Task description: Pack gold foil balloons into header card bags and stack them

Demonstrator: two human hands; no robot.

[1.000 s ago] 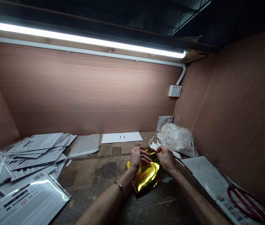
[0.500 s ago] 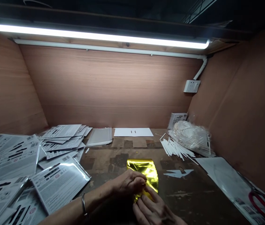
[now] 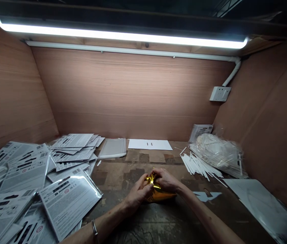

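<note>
Gold foil between packets (left) and sticks.

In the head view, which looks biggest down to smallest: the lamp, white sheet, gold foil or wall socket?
lamp
white sheet and gold foil: too alike to rank, foil partly hidden
wall socket

One gold foil, one white sheet — perhaps twenty packets.
</note>
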